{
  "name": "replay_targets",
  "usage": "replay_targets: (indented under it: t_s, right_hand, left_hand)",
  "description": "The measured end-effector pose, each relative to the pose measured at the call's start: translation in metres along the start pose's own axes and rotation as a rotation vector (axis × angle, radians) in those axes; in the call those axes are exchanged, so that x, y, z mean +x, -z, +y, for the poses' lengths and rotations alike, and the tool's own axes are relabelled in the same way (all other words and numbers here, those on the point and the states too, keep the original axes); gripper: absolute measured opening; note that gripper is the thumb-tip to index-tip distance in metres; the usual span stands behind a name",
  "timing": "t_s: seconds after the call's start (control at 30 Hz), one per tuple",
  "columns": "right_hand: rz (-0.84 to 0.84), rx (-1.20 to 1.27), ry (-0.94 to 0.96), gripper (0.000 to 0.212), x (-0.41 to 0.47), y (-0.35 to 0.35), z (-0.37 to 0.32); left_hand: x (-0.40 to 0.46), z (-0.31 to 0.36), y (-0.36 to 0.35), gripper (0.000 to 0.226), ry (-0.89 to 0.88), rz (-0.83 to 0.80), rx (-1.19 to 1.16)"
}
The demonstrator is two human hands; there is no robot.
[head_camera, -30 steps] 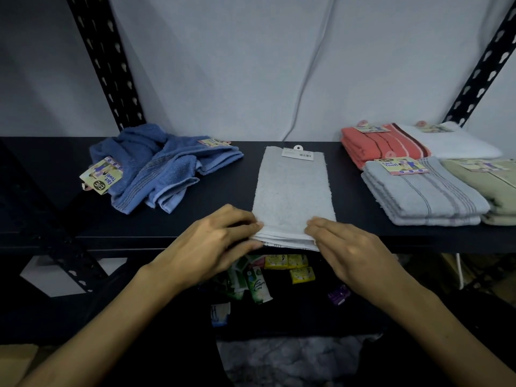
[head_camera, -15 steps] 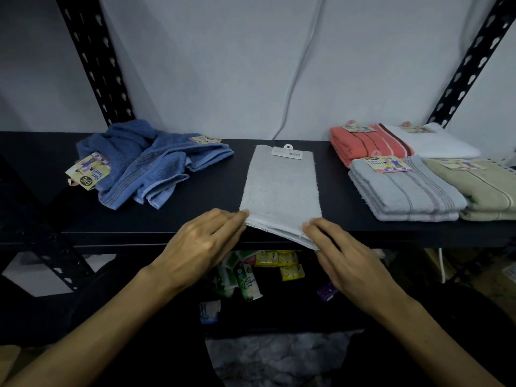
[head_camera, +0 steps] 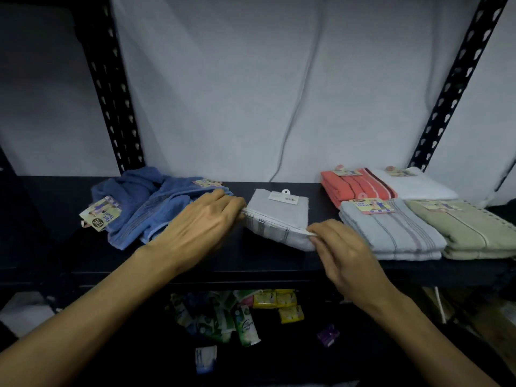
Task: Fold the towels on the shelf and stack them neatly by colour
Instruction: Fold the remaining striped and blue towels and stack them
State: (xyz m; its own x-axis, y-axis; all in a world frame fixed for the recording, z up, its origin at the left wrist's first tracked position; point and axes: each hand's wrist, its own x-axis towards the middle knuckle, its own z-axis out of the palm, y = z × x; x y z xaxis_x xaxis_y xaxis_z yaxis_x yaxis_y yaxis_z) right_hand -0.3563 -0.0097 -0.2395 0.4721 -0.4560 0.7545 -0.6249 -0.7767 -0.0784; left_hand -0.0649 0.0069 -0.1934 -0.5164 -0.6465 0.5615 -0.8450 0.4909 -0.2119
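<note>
the light grey towel (head_camera: 279,216) lies in the middle of the black shelf (head_camera: 279,261), and its near edge is lifted clear of the board. the left hand (head_camera: 201,230) pinches that edge at its left corner and the right hand (head_camera: 343,247) pinches it at the right corner, fingers curled onto the cloth, so the hem hangs taut between them. holding both corners this way looks meant to carry the near half up and over toward the far end, where a white hang tag (head_camera: 284,197) sits, so the halves meet squarely; i judge this a fold in hand, not yet laid down.

to the left, just beside the left hand, a heap of blue towels (head_camera: 145,208) lies crumpled with a card label (head_camera: 99,216), evidently waiting its turn. to the right the folded ones are set by colour: a coral towel (head_camera: 351,185) and a white towel (head_camera: 413,182) at the far side, a pale blue striped towel (head_camera: 391,233) and an olive green towel (head_camera: 460,230) nearer. the grey one likely belongs with these once folded.

below the shelf, small packets (head_camera: 245,317) lie on a lower level, apart from the work.
</note>
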Motion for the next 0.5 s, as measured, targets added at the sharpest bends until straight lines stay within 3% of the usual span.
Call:
replay_targets:
  t_s: [0.07, 0.13, 0.3, 0.5]
  right_hand:
    - [0.057, 0.108, -0.070, 0.010, 0.018, 0.016, 0.000]
    - [0.085, 0.228, -0.141, 0.005, 0.041, 0.035, -0.002]
    - [0.022, 0.664, -0.467, 0.008, 0.094, 0.067, 0.012]
    - [-0.153, 0.698, -0.683, 0.011, 0.103, 0.033, 0.039]
  left_hand:
    - [0.010, -0.003, 0.013, 0.010, 0.015, 0.007, -0.049]
    - [0.023, -0.005, 0.030, 0.017, 0.077, 0.061, -0.198]
    - [0.057, -0.009, 0.042, 0.011, 0.307, 0.182, -0.585]
    - [0.057, -0.022, -0.007, 0.014, 0.534, -0.019, -0.850]
